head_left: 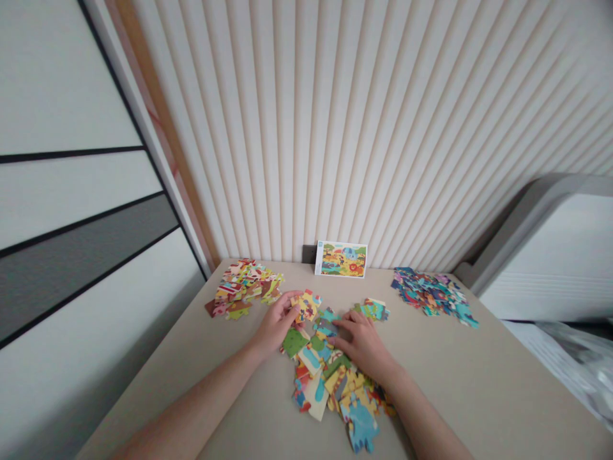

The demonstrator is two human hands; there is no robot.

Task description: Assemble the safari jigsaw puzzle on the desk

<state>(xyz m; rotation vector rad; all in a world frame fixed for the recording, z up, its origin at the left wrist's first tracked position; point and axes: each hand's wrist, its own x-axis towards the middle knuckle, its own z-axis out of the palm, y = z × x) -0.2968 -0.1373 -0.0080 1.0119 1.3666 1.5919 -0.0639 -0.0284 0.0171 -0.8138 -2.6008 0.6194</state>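
My left hand (276, 324) pinches a yellow puzzle piece (306, 305) at its left edge, just above the table. My right hand (363, 345) rests with curled fingers on the top of the middle heap of puzzle pieces (330, 383), its fingertips touching a teal piece (328, 319). Whether it grips that piece I cannot see. A small cluster of teal and green pieces (373, 308) lies just beyond the right hand.
A beige table (479, 383) carries a red and yellow pile of pieces (242, 287) at the back left and a blue pile (433, 294) at the back right. A picture card (341, 259) leans against the ribbed wall. A bed frame (527, 223) stands to the right.
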